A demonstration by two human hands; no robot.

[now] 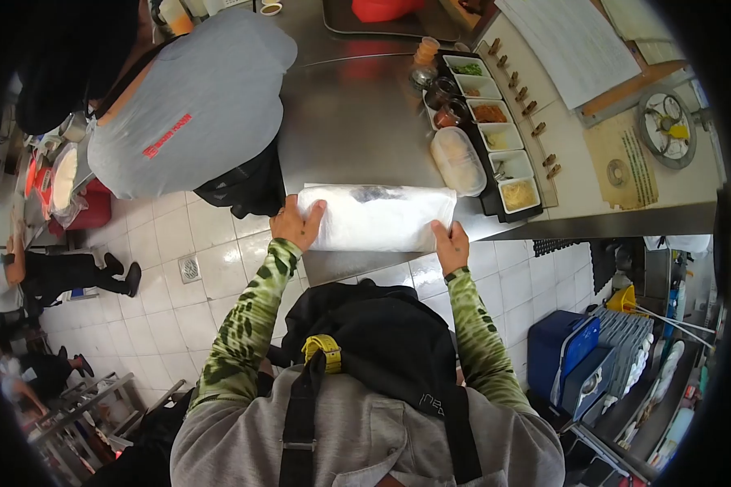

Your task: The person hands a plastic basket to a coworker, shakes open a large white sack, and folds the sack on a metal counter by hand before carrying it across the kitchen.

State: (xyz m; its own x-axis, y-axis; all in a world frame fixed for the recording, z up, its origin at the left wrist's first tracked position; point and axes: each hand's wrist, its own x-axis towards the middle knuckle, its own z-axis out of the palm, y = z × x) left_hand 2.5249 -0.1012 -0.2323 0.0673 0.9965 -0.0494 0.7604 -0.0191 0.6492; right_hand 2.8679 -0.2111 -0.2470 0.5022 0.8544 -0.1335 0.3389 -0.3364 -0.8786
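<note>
A flat white bundle (pixel 378 219), like folded plastic or paper, lies across the near edge of the steel counter (pixel 349 122). Its surface is glossy, with a dark grey patch along the far side. My left hand (pixel 297 224) grips its left end, thumb on top and fingers underneath, largely hidden. At the other end my right hand (pixel 452 247) holds the right corner in the same way. Both forearms wear green patterned sleeves.
Right of the bundle stand a clear plastic tub (pixel 458 161) and a black rack (pixel 508 213) of white food containers. A co-worker in a grey shirt (pixel 195 105) leans over the counter's left side. A dark tray (pixel 382 31) lies at the far end. Blue bins (pixel 562 349) stand low right.
</note>
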